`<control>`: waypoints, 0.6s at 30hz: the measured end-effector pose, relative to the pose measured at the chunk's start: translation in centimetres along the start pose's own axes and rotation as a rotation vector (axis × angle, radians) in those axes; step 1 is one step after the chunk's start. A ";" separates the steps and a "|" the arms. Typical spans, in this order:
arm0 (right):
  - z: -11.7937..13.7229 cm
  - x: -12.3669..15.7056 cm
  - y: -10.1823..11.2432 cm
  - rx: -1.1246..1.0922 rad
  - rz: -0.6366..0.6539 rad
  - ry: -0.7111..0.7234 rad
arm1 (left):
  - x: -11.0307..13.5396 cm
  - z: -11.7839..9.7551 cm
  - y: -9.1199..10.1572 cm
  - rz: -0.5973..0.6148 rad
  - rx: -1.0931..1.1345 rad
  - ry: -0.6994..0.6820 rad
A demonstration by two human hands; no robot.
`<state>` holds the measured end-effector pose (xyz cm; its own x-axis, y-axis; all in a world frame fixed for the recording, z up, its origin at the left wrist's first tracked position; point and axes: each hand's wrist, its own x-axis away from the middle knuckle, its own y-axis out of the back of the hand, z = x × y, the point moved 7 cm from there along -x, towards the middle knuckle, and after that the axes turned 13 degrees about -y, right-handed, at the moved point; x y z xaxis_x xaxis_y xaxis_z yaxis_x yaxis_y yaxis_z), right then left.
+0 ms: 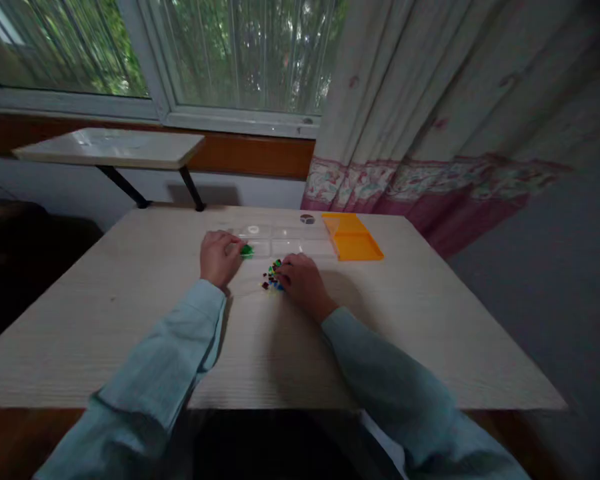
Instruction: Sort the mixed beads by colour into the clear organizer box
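Observation:
My left hand [220,257] is at the left end of a clear plastic divided box [287,247], its fingers curled together beside some green pieces [247,251]. Whether those fingertips grip the box's edge or a small piece is too blurred to tell. A small pile of mixed beads or tiny bricks [272,280], in green, dark red, blue and yellow, lies on the table in front of the box. Over the right side of this pile, my right hand [304,283] has its fingers bent down and drawn together. What they hold, if anything, is hidden.
Right of the clear box lies an orange plastic tray [363,247]. A dark round spot [307,219] shows near the back edge of the pale wooden table [145,320]. A small raised shelf [115,150] stands at the back left, under the window. Curtains [405,133] hang behind.

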<state>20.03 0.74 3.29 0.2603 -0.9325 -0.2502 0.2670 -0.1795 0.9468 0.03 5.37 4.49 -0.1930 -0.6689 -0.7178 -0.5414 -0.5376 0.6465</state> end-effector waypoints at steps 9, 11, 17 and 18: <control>1.0 0.0 0.6 0.122 -0.019 0.029 | 0.3 0.8 -0.5 -0.004 -0.021 0.017; 1.3 0.0 0.6 0.170 -0.022 0.046 | 0.3 0.8 -0.6 -0.005 -0.013 0.006; 1.6 -0.1 0.2 0.252 -0.017 0.104 | 0.5 0.8 -1.1 0.012 0.026 -0.051; 1.6 -0.1 0.2 0.255 -0.018 0.109 | 0.5 0.8 -1.2 0.021 0.022 -0.056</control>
<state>18.53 0.27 3.83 0.3593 -0.8917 -0.2751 0.0344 -0.2819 0.9588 -0.10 6.07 3.18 -0.2495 -0.6499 -0.7179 -0.5547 -0.5118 0.6560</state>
